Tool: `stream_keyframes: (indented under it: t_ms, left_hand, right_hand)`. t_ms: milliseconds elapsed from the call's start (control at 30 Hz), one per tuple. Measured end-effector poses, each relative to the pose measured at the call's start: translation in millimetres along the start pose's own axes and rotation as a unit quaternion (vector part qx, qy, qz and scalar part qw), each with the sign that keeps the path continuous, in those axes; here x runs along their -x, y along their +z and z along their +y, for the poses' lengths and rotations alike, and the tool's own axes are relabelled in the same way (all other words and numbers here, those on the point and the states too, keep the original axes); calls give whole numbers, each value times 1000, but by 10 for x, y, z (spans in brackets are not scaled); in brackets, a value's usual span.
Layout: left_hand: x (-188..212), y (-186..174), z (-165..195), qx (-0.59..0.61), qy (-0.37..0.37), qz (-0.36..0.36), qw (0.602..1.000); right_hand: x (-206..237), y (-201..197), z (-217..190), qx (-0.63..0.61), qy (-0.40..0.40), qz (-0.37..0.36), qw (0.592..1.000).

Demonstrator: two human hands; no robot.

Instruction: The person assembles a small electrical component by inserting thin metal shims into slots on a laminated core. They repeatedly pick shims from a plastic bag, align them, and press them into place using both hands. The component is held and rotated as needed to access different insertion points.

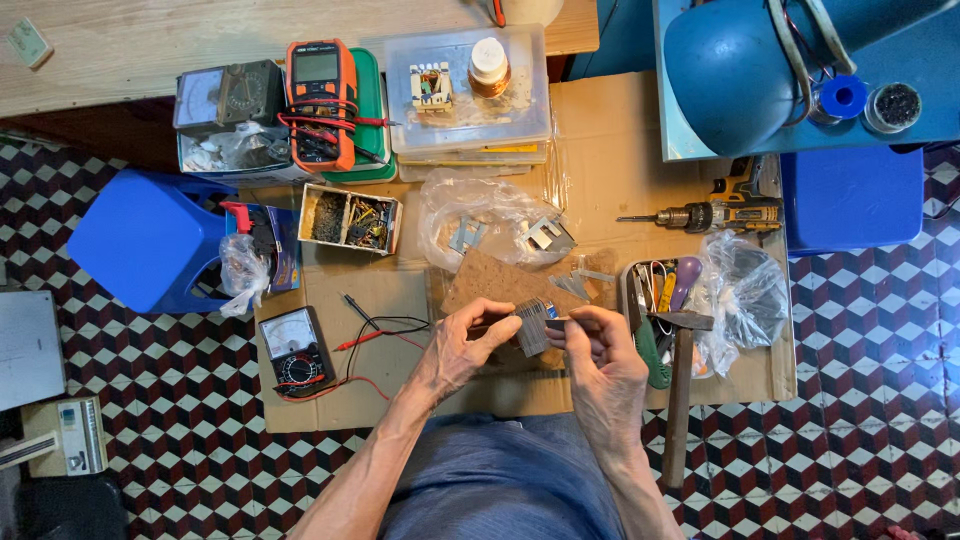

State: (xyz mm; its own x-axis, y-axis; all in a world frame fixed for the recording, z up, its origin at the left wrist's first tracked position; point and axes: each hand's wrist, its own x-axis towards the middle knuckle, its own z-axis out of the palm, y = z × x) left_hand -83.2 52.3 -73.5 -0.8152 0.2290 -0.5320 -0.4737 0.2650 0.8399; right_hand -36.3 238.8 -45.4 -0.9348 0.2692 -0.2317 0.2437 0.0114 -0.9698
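Both hands pinch a small grey stack of thin metal plates (533, 325), left hand (462, 348) gripping its near edge, right hand (605, 365) fingertips squeezing its other side.

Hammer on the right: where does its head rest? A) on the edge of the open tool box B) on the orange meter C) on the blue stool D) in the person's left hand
A: the hammer has its head lying across the edge of the tool box, its handle pointing back toward the person.

One head-worn camera looks steeply down, close above the floor workspace.
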Motion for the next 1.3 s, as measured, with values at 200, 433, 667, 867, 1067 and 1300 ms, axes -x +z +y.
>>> stream_keyframes:
  t_ms: [200, 433, 667, 867, 1067, 1300]
  left_hand:
    - [7, 16, -18, 6, 26, 27, 999]
    - [-56, 88, -142, 18, 45, 55, 997]
    - [-178, 68, -239, 79, 22, 2, 997]
    - [-118, 42, -186, 84, 19, -6, 996]
    - [18, -56, -137, -36, 46, -28, 998]
    - [137, 144, -164, -162, 134, 56, 976]
  right_hand:
    - [-12, 174, 71, 65, -7, -15, 998]
    - [24, 193, 106, 70, -10, -4, 997]
    - [14, 203, 65, 100, -36, 9, 994]
    - [45, 188, -58, 212, -119, 7, 970]
    - [54, 128, -50, 272, -117, 31, 955]
    - [36, 169, 87, 233, -158, 38, 959]
